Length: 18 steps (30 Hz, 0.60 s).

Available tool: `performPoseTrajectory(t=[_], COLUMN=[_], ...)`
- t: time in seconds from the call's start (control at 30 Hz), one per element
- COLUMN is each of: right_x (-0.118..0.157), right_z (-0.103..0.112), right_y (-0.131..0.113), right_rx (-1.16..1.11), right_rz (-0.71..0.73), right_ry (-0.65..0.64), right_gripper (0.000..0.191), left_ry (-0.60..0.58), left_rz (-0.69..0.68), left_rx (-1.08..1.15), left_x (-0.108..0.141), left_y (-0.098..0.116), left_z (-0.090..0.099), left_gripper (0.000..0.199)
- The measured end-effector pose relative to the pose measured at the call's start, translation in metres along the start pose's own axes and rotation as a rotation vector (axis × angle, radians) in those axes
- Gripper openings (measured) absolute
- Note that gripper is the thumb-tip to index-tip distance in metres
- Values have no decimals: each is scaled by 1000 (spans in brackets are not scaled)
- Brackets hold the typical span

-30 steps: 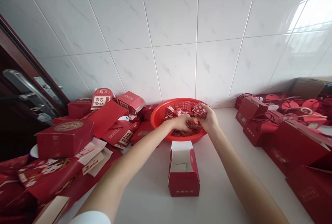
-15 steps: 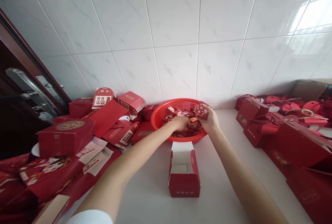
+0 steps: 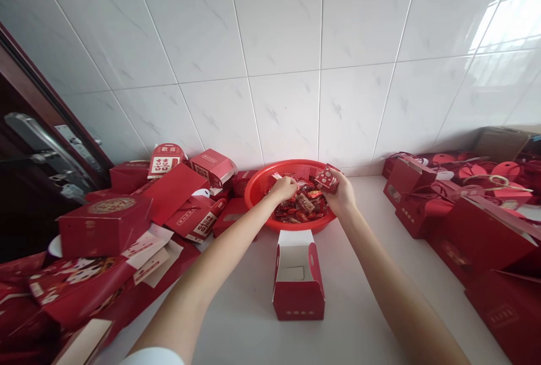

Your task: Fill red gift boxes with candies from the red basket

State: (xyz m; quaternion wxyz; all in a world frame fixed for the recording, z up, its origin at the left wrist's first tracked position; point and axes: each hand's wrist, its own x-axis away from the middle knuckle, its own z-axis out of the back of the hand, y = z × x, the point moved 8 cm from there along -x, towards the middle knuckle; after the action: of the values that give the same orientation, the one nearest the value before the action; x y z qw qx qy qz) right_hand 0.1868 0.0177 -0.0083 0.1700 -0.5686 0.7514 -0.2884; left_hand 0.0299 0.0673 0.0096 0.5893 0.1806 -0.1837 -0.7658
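A red plastic basket [image 3: 257, 213] with perforated sides stands by the wall, holding many small wrapped candies [image 3: 305, 203]. Over its left part is my left hand [image 3: 284, 188], fingers pinched together; what is in them, if anything, I cannot make out. At the basket's right rim my right hand [image 3: 343, 199] grips a small red packet [image 3: 327, 178] with pale spots. In front of the basket sits a red gift box [image 3: 298, 300], its top open and its pale inside showing. The box is apart from both hands.
Red gift boxes [image 3: 105, 224] and flat folded card lie heaped on the left, near a dark door with a metal handle [image 3: 36, 134]. More red boxes [image 3: 482, 235] line the right side of the white tabletop [image 3: 355, 308]. A tiled wall [image 3: 287, 117] rises behind.
My left hand has risen from among the candies and shifted slightly left and up, uncovering candies in the middle. The right hand still holds the spotted packet at the rim.
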Motion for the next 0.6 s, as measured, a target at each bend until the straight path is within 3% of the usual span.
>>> performPoseTrajectory(t=[0.33, 0.5, 0.6], right_x=[4, 0, -5], right_z=[-4, -5, -7], right_y=[-2, 1, 2], right_rx=[-34, -14, 27], right_rz=[-21, -27, 4], right_ry=[-2, -63, -126], right_gripper=[6, 4, 10], left_ry=[17, -102, -162], left_rz=[-58, -124, -132], left_rx=[2, -40, -39], left_x=[-11, -39, -53], left_y=[6, 14, 10], left_z=[4, -18, -34], left_gripper=[23, 9, 14])
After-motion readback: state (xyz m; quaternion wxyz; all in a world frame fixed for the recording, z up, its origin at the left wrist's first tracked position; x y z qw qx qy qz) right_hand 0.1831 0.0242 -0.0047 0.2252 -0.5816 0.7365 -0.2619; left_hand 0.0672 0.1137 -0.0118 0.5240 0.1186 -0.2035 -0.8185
